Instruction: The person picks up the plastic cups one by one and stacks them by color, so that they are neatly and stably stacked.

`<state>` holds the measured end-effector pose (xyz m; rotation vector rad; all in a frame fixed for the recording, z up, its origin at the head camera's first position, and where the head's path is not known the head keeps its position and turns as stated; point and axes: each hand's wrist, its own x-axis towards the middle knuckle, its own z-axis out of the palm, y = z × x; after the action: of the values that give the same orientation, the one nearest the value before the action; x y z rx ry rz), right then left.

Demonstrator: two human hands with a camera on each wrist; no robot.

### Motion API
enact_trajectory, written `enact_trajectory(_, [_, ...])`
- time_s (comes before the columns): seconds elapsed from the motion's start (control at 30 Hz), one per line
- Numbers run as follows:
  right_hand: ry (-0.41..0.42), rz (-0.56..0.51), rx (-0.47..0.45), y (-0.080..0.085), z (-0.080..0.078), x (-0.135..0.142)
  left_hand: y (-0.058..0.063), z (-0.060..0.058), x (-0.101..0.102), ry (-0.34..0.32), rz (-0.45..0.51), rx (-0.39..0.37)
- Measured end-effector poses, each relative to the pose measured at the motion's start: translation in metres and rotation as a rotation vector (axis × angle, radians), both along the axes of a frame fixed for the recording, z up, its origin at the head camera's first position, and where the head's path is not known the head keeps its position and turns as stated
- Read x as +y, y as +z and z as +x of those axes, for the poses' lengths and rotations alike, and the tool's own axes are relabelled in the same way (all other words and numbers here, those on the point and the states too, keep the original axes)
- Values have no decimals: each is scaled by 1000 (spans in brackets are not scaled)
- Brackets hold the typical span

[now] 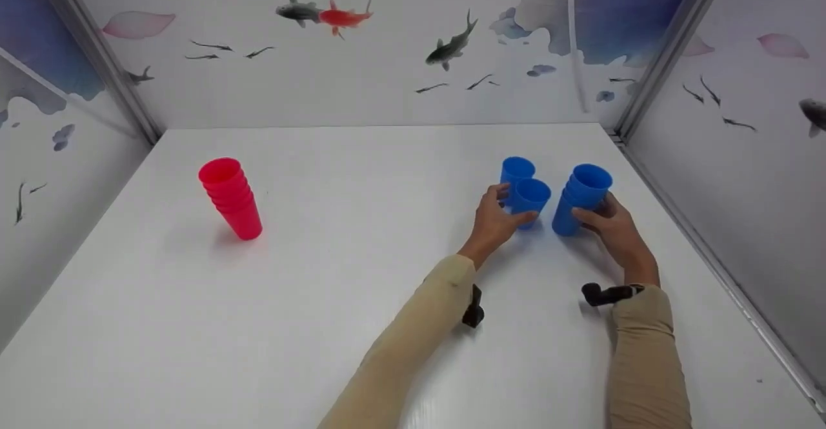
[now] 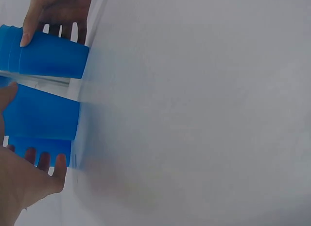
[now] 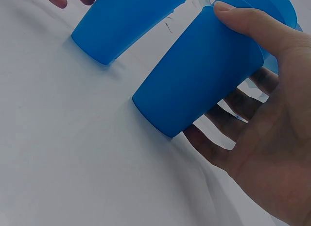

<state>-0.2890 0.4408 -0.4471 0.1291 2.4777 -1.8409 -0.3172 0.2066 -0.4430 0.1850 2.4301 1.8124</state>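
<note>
Two blue cups stand close together on the right side of the table, a front cup [image 1: 533, 198] and a rear cup [image 1: 517, 168]. My left hand [image 1: 493, 224] curls round them from the left, its thumb on the front cup and its fingers beside the rear cup [image 2: 43, 149]. Just to the right, my right hand [image 1: 616, 232] grips a stack of blue cups [image 1: 566, 217], nested upright. In the right wrist view the thumb presses near the rims of the stack [image 3: 194, 75], while the fingers lie along its far side, partly hidden.
An upright stack of nested red cups [image 1: 244, 213] stands at the left of the white table [image 1: 335, 287]. Printed panels with fish enclose the back [image 1: 387, 87] and both sides. A metal rail [image 1: 729, 287] runs along the right edge.
</note>
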Motion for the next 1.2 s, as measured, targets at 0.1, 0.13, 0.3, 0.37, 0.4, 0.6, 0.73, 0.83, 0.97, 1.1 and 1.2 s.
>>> enact_trajectory(0.1, [7,2,1,-1,1,-1,-1,2,3,19,-9,-2])
enact_trajectory(0.13, [10,6,3,-1,1,-1,-1,2,5,24,-8,-1])
enact_trajectory(0.3, [27,-16,32,-1,1,-2,2,4,10,39,-4,20])
enact_trajectory(0.37, [29,-21,34,-2,0,-2,2,4,12,47,2,25])
enact_trajectory(0.4, [28,-17,30,-2,-1,-2,3,4,13,52,3,26])
enact_trajectory(0.6, [26,-9,16,-3,-2,-3,2,3,17,94,-4,23])
enact_trajectory(0.73, [22,-13,20,-3,-1,-4,2,3,19,106,-27,18])
enact_trajectory(0.83, [24,-15,22,-3,-2,-5,4,4,19,109,-41,17])
enact_trajectory(0.97, [29,-11,19,-3,-2,-3,9,4,18,104,-24,21])
enact_trajectory(1.1, [21,2,17,-3,0,0,19,5,15,79,14,35])
enact_trajectory(1.2, [13,-12,18,-3,1,3,31,5,11,56,32,63])
